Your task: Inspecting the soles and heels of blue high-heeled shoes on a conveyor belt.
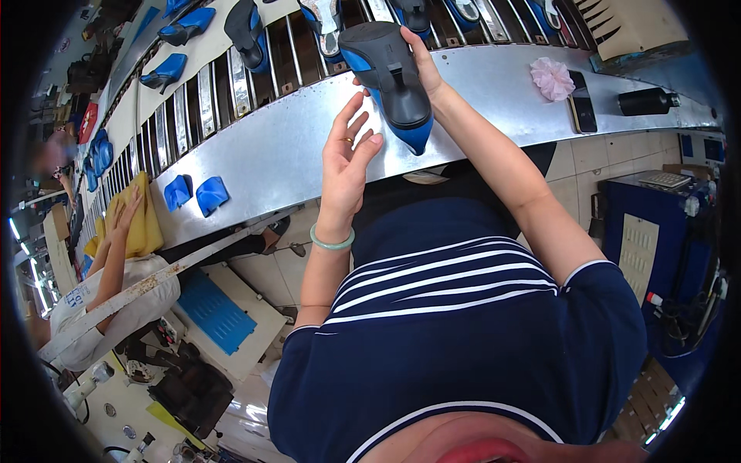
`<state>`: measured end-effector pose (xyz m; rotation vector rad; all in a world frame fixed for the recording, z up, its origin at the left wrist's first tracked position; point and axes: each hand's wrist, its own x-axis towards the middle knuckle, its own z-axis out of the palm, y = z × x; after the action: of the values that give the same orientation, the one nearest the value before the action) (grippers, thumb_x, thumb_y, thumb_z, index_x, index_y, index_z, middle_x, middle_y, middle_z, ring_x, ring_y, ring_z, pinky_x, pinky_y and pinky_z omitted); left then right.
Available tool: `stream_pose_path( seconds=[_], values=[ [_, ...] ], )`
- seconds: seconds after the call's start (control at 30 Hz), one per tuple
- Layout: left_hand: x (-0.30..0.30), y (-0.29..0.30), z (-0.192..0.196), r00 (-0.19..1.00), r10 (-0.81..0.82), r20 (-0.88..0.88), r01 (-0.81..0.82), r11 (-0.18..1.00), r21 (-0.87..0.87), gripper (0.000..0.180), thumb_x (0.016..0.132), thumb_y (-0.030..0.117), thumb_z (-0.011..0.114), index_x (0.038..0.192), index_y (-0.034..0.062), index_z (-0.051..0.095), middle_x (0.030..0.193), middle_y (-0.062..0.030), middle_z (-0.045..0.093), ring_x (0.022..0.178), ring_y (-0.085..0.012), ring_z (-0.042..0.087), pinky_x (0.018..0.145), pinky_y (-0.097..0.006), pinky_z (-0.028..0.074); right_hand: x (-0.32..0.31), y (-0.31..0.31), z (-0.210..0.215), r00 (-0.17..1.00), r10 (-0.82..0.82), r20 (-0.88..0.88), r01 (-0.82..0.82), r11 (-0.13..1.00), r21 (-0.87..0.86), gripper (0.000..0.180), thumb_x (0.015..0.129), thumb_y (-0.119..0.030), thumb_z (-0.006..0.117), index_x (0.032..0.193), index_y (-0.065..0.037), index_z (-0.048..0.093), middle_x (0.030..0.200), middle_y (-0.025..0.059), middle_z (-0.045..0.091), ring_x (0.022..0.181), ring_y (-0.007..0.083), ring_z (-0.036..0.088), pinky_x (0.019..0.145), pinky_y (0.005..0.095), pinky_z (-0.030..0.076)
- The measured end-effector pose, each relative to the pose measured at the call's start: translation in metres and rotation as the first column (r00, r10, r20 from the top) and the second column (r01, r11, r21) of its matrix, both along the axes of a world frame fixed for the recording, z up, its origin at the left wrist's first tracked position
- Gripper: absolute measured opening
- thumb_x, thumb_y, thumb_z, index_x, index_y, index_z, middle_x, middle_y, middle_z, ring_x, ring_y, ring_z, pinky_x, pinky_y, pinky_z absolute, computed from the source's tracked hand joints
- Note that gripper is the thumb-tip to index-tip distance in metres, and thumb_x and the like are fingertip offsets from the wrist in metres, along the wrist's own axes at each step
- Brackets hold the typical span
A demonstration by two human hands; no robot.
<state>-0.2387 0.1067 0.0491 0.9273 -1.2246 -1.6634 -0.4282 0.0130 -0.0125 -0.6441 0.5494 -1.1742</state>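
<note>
A blue high-heeled shoe [392,73] with a black sole is held sole up above the metal ledge, its pointed blue toe facing me. My right hand [424,62] grips it along the right side, thumb on the edge of the sole; the other fingers are mostly hidden behind the shoe. Just left of and below it, my left hand [346,158] is raised with the fingers apart, nothing in it. That wrist wears a pale green bangle [332,241]. Two small blue pieces [211,195] lie on the ledge farther left.
Beyond the metal ledge [270,139] runs a slatted conveyor [204,100] carrying several blue and black shoes [247,35]. A pink fabric flower [552,78], a phone [582,102] and a black bottle [644,102] lie right. At left, a co-worker's hands [126,212] rest on yellow cloth [147,228].
</note>
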Motion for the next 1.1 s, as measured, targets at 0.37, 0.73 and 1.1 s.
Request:
stream_pose_path(
  seconds=[0.37,0.73,1.1],
  values=[
    [-0.016,0.003,-0.008,0.996,-0.023,-0.084,0.033,0.993,0.116,0.070,0.087,-0.004,0.063,0.149,-0.0036,0.032,0.146,-0.0154,0.041,0.120,-0.0193,0.052,0.097,-0.030,0.047,-0.011,0.005,-0.014,0.981,-0.176,-0.078,0.185,0.973,0.140,0.065,0.091,-0.060,0.055,0.127,-0.006,0.059,0.114,0.0100,0.068,0.099,0.0200,0.068,0.090,0.0352,0.054],
    [-0.031,-0.014,-0.044,0.963,0.249,0.105,-0.260,0.960,0.102,0.085,0.073,0.000,0.084,0.143,-0.0085,0.036,0.128,-0.0155,0.055,0.109,-0.0185,0.061,0.093,-0.030,0.053,-0.010,0.005,-0.010,0.964,-0.178,-0.197,0.186,0.982,0.024,0.083,0.097,-0.065,0.040,0.146,0.002,0.038,0.147,0.0120,0.046,0.137,0.0222,0.038,0.117,0.0350,0.020],
    [0.022,-0.041,-0.100,0.957,0.184,-0.223,-0.159,0.979,0.127,0.076,0.066,-0.013,0.076,0.136,-0.0032,0.047,0.123,-0.0110,0.062,0.113,-0.0204,0.060,0.100,-0.033,0.047,0.005,0.017,0.040,0.929,-0.135,-0.344,0.046,0.966,-0.253,0.091,0.092,-0.066,0.048,0.151,0.002,0.032,0.124,0.0054,0.049,0.108,0.0121,0.046,0.099,0.0285,0.032]
  ],
)
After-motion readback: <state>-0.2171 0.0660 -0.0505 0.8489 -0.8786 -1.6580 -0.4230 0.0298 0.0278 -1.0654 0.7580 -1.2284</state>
